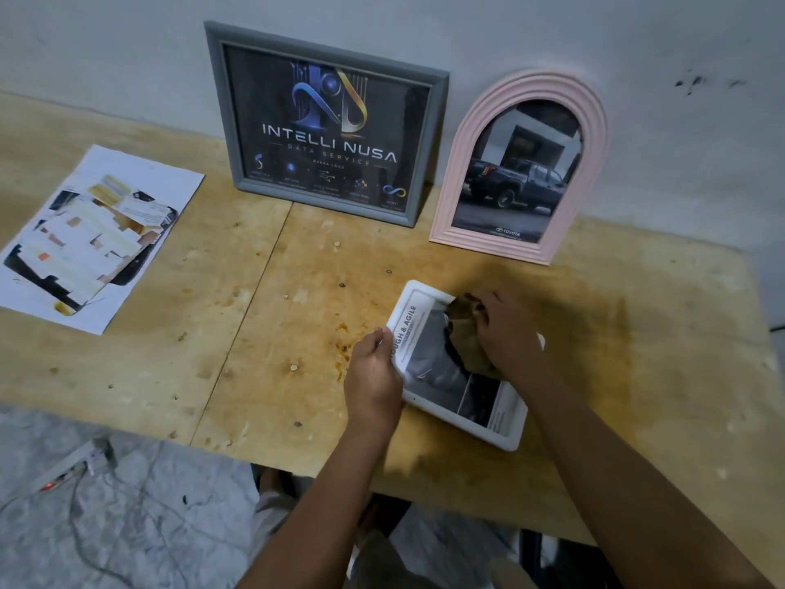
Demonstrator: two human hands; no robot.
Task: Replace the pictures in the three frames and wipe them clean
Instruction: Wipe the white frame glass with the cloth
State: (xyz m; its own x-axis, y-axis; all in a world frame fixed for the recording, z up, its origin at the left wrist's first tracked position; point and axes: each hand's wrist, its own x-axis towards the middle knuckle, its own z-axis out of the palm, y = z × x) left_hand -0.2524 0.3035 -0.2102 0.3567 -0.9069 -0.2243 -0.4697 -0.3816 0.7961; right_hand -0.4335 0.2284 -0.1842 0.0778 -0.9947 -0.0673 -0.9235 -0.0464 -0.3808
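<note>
White frame (461, 423): lies flat, glass up, on the near right part of the plywood table (255, 333).
Long axis: runs diagonally, from the far-left corner towards the near-right corner.
Picture inside (441, 367): a grey and black print with white margins. The words "& AGILE" run along the frame's left long side.
Left hand (374, 376): grips the frame's left long edge, with the thumb on the rim and the fingers curled under the side.
Right hand (505, 333): over the far half of the glass, fingers bent down onto a brown cloth (461, 337) and pressing it against the picture.
Cloth: bunched, covering part of the glass under and beside the right hand.
Pink arched frame (461, 172): upright against the wall, beyond the white frame. It holds a photo of a dark pickup with a Toyota mark.
Grey frame (227, 121): upright against the wall, left of the pink one. It holds a dark "INTELLI NUSA" poster.
Loose printed sheet (97, 235): flat on the far left of the table, well apart from the hands.
Floor: a power strip (85, 461) with cables lies left of the table edge.
</note>
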